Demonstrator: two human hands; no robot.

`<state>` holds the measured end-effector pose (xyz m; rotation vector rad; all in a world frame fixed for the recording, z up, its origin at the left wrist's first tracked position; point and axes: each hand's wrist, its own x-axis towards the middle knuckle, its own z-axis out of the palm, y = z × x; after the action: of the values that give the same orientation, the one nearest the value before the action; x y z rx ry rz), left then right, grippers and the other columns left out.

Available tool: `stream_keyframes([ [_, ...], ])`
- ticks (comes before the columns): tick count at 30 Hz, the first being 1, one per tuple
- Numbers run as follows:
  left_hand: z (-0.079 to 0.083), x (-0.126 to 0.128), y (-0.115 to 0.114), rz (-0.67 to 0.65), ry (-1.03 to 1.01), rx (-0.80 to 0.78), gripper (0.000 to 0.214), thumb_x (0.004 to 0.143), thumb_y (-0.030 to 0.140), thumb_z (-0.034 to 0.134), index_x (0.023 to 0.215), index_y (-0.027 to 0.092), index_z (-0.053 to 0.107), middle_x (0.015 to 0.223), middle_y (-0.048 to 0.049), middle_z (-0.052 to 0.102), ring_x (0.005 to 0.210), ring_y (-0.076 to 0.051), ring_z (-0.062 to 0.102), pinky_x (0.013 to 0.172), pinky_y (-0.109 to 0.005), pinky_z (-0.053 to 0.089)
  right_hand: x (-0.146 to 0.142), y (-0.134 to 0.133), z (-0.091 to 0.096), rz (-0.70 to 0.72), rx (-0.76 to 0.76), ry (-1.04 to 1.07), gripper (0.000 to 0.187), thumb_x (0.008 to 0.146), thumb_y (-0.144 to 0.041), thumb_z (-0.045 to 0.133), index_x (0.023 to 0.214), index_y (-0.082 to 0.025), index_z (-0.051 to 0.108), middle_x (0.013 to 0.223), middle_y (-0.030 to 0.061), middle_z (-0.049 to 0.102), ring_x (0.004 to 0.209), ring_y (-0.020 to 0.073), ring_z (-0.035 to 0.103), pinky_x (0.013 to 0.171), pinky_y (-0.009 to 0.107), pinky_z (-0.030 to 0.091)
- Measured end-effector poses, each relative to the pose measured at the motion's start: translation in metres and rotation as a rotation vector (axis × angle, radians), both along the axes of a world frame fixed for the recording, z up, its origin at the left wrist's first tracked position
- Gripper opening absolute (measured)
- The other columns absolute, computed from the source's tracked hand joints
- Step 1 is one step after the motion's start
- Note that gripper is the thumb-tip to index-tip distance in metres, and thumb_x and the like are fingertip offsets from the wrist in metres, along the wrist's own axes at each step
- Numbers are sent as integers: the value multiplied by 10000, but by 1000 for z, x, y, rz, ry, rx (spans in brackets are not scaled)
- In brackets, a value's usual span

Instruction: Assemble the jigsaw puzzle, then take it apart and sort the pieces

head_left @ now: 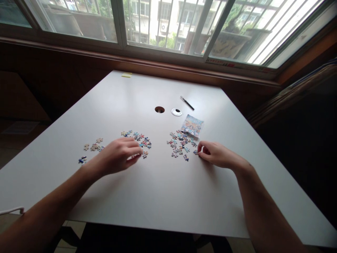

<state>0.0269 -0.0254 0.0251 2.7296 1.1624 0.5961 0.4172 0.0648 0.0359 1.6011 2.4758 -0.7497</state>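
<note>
My left hand (122,154) is over the near-left edge of the middle pile of jigsaw puzzle pieces (140,137). Its fingers are curved, with a gap between thumb and forefinger, and a loose piece (145,154) lies just beyond the fingertips. Part of that pile is hidden under the hand. At the right side of a second pile (180,142), my right hand (213,154) pinches a small dark puzzle piece (195,152) between thumb and forefinger, low at the tabletop. Farther left, several beige-backed pieces (94,147) and a few blue ones (82,160) lie apart.
A picture packet (192,125) touches the far side of the right pile. Beyond it are a round silver cover (176,112), a cable hole (159,110) and a black pen (187,103). Yellow paper (126,75) lies at the white table's (158,196) far edge, below a window.
</note>
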Motion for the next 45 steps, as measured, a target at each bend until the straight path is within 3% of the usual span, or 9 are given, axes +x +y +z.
stream_keyframes([
  [5,14,-81,3,449,156,-270,380,817,540,659,1045,240,717,1118,-89,665,1014,-280,619,811,-343,502,-7,-5,2,-10,53,37,125,884,-325,506,902,-221,575,705,-4,610,608,143,513,568,253,375],
  [9,10,-117,-2,522,193,-498,503,731,514,725,1148,236,686,1173,-93,636,1036,-299,611,852,-358,520,-12,-10,4,35,89,92,128,904,-330,490,901,-226,563,656,-29,558,579,128,471,556,243,353],
  [14,4,-118,-1,558,106,-615,364,761,423,680,1065,224,692,1102,-63,657,875,-220,649,727,-266,536,-16,-13,2,98,119,102,112,918,-322,487,901,-231,551,621,-47,504,556,119,429,538,240,327],
  [21,8,-106,-1,524,128,-573,171,850,276,567,880,180,705,929,-26,691,812,-177,641,727,-251,515,-19,-16,4,132,140,126,102,928,-306,487,896,-229,545,611,-52,471,545,111,399,532,235,310],
  [29,8,-110,4,389,76,-364,225,876,397,658,819,198,745,1011,-37,701,728,-134,651,653,-219,505,-21,-18,7,147,155,159,72,926,-285,518,895,-233,554,594,-65,438,532,102,379,523,229,299],
  [32,15,-91,3,298,-76,-255,245,885,409,665,795,191,730,974,-54,710,735,-136,653,664,-222,514,-26,-21,7,155,184,229,64,933,-276,531,899,-228,555,589,-73,409,526,94,357,527,227,298],
  [36,16,-28,-9,214,-385,-183,127,918,293,660,917,170,691,817,-27,707,680,-106,643,630,-192,520,-46,-36,1,213,140,445,103,960,-304,538,919,-213,560,577,-80,381,522,88,347,531,227,305],
  [41,-1,47,-27,-66,-604,-188,42,904,166,672,908,170,713,824,-43,725,732,-118,673,702,-221,563,-83,-67,-14,359,-88,709,147,955,-336,581,1010,-201,564,666,-42,564,575,90,489,568,213,391],
  [45,-18,69,-31,-155,-680,-155,179,890,128,677,1048,194,731,947,-85,705,831,-145,679,726,-249,574,-98,-81,-24,347,-89,793,158,939,-344,593,981,-194,575,729,-15,600,623,99,512,586,211,415],
])
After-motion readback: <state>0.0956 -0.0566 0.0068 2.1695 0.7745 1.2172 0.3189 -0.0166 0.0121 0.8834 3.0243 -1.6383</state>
